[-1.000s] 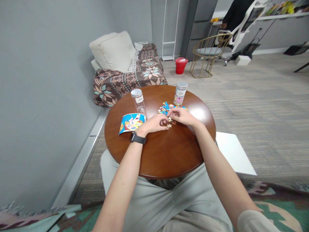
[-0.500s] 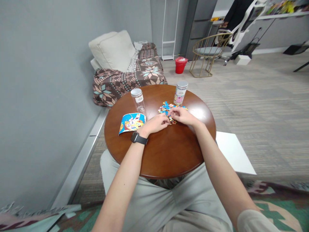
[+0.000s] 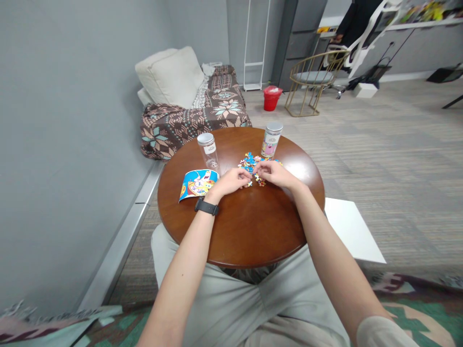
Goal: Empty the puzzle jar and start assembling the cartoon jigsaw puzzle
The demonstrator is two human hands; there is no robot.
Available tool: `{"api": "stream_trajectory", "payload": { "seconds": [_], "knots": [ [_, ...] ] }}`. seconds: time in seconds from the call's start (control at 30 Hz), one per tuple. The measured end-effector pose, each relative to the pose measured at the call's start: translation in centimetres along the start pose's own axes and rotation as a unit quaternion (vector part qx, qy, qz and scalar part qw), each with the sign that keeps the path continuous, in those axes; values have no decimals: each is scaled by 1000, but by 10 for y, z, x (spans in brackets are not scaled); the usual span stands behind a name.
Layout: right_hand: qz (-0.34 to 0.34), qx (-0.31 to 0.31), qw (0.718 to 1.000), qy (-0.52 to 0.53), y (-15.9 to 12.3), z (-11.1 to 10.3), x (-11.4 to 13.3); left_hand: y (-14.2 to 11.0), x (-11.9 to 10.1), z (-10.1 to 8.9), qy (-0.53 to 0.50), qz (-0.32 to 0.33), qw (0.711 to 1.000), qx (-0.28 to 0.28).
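Note:
A pile of jigsaw puzzle pieces (image 3: 249, 162), mostly blue with some yellow, red and white, lies on the round brown table (image 3: 253, 231). My left hand (image 3: 234, 181), a black watch on its wrist, is at the pile's near left edge with fingers bent together. Opposite it, my right hand (image 3: 272, 172) reaches over the pile, thumb and fingers curled inward. Whatever sits between either hand's fingertips is too small to make out. Left of my left hand lies a curved cartoon picture sheet (image 3: 197, 184).
Behind the sheet stands a clear jar (image 3: 209, 152) with a silver lid. A labelled jar (image 3: 270, 140) stands behind the pile. Beyond the table are a covered sofa (image 3: 195, 115), a red bin (image 3: 271, 99), a gold-framed chair (image 3: 313, 79) and a person's dark sleeve (image 3: 349, 21).
My left hand has lifted and shifted slightly back to the left, its fingers curling more, uncovering pieces near the pile's front edge. My right hand has stayed almost in place.

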State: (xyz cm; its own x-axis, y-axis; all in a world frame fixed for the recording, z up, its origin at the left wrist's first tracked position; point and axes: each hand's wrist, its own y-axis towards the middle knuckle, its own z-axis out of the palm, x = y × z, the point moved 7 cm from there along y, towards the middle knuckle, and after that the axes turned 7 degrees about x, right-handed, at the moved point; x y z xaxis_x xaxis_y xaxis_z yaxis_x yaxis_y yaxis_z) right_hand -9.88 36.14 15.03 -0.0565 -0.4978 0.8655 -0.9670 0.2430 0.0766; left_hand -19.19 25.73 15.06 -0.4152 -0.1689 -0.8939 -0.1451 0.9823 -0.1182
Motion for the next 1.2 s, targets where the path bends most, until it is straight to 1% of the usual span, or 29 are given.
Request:
{"api": "stream_trajectory", "payload": {
  "seconds": [0.1, 0.17, 0.23, 0.3, 0.37, 0.43, 0.5, 0.67, 0.8, 0.93, 1.2],
  "knots": [
    [1, -7, 1000, -27, 0, -1, -1, 1, 3, 6, -65, -16, 998, 7],
    [3, -13, 999, -33, -1, -1, -1, 1, 4, 10, -132, -29, 991, -13],
    [10, -23, 999, -21, -1, -2, -1, 3, 4, 10, -193, -33, 978, -75],
    [17, -42, 999, -3, -2, -4, -2, 4, 3, 8, -224, -26, 963, -147],
    [16, -57, 998, 8, -3, -6, -2, 7, 2, 12, -239, -21, 956, -167],
    [10, -64, 998, 17, -2, -6, -2, 9, 2, 16, -249, -23, 955, -160],
    [4, -61, 998, 31, -2, -6, -2, 8, 2, 15, -261, -25, 952, -156],
    [-5, -55, 998, 43, -1, -4, 1, 1, 7, 2, -286, -36, 944, -162],
    [-14, -64, 997, 48, -1, -5, 4, -2, 13, -6, -312, -44, 937, -152],
    [-12, -66, 996, 66, -1, -6, 3, -2, 17, -6, -324, -46, 936, -129],
    [13, -57, 992, 112, -3, -3, 3, -3, 12, -2, -301, -61, 946, -103]
  ]
}}
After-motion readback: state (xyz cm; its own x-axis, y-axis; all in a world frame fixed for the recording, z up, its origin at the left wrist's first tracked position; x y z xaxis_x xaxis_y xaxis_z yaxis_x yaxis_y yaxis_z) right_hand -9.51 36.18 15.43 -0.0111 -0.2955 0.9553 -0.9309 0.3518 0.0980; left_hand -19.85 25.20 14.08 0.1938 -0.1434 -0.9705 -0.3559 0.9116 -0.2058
